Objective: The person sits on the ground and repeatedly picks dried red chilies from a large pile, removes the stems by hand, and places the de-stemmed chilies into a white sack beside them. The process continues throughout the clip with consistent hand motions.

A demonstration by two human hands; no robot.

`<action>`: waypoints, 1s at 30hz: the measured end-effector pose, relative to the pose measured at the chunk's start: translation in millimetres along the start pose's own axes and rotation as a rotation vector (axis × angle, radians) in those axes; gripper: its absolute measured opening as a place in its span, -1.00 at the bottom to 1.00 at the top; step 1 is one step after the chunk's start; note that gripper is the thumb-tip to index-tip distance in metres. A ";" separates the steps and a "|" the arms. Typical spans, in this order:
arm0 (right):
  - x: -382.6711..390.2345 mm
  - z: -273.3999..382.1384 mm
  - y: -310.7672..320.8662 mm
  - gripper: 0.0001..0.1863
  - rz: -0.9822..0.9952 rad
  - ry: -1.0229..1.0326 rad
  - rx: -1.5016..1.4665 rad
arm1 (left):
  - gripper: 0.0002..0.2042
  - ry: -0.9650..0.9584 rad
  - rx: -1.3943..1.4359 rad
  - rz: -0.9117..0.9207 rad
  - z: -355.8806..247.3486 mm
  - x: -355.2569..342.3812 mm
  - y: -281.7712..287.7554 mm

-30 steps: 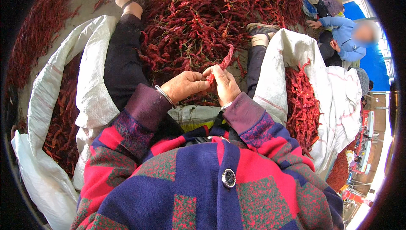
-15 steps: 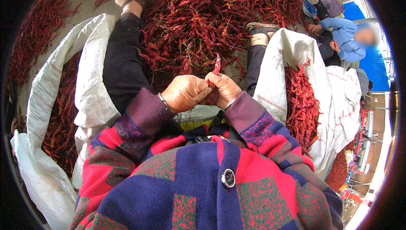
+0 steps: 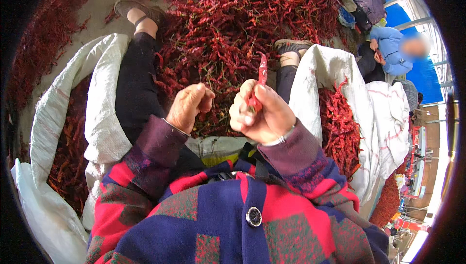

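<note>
A dried red chili pepper [image 3: 262,72] stands tip up in my right hand [image 3: 267,113], pinched between thumb and fingers. My left hand [image 3: 190,107] is apart from it on the left, its fingers curled closed; whatever they hold, if anything, is hidden. Beyond both hands spreads a big heap of dried red chilies [image 3: 233,26], some with pale stems, lying between my outstretched legs.
An open white woven sack [image 3: 109,113] with chilies inside stands at my left. Another white sack [image 3: 308,84] at my right holds more chilies [image 3: 340,133]. A person in a light blue top [image 3: 391,50] sits at the far right. More chilies [image 3: 43,35] cover the floor at far left.
My hands were together on the chili and have come apart. The right one has turned and moved rightward with the chili; the left one has drawn back to the left.
</note>
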State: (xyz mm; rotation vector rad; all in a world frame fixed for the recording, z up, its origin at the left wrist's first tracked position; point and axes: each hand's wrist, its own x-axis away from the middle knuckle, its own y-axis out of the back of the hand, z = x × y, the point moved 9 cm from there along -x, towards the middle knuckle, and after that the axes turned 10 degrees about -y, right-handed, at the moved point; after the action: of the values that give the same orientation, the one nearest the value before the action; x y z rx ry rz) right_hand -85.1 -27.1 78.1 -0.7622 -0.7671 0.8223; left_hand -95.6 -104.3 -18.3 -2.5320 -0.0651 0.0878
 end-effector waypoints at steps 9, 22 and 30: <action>40.1 -13.0 -168.4 -0.74 0.600 -0.034 0.228 | -0.77 0.075 -0.092 0.082 5.0 1.4 -9.3; 37.8 -31.0 -156.5 0.00 0.641 -0.235 0.167 | -0.81 0.082 -0.132 0.108 3.9 -1.4 -6.5; 58.4 -0.2 -184.8 -0.52 0.326 0.574 0.947 | -0.84 0.087 -0.055 0.028 0.9 -6.4 -8.0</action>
State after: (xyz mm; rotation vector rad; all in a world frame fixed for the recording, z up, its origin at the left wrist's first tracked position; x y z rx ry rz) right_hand 4.9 -63.3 245.8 -0.2211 0.2912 1.0577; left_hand -102.3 -97.7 -14.1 -2.5884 0.0020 -0.0137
